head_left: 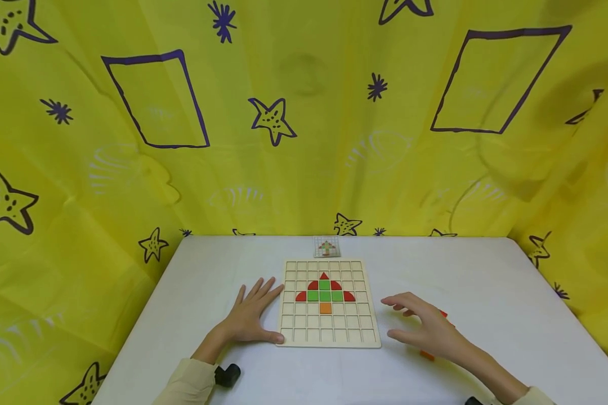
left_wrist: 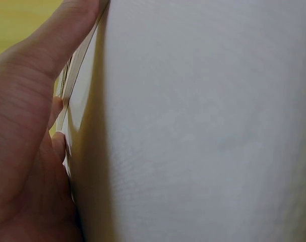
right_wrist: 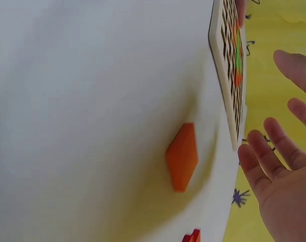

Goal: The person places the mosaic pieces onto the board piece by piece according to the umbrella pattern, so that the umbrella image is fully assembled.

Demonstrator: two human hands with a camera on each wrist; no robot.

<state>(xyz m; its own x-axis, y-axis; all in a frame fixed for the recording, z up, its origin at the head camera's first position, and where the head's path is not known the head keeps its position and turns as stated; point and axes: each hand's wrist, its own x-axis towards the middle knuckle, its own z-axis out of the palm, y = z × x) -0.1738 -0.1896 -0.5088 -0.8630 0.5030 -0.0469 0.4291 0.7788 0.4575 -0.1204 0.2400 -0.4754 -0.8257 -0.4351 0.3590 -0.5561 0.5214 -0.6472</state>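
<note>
A pale wooden grid board [head_left: 304, 332] lies on the white table. Set in its squares are a red triangle [head_left: 324, 276], several red quarter-round pieces, several green squares [head_left: 325, 296] and one orange square [head_left: 325, 308]. My left hand [head_left: 250, 318] rests with spread fingers along the board's left edge, thumb at the lower left corner. To the right of the board, my right hand [head_left: 430, 329] hovers with loosely bent fingers, holding nothing. Beneath it an orange piece [right_wrist: 183, 159] lies on the table, and farther on a red piece [right_wrist: 192, 236], both partly covered by the hand in the head view.
A small pattern card [head_left: 326, 247] stands behind the board, showing a similar coloured figure on a grid. Yellow curtains [head_left: 304, 169] with stars hang around the back and sides of the table [head_left: 223, 253]. A black wrist device [head_left: 228, 375] sits at the left sleeve.
</note>
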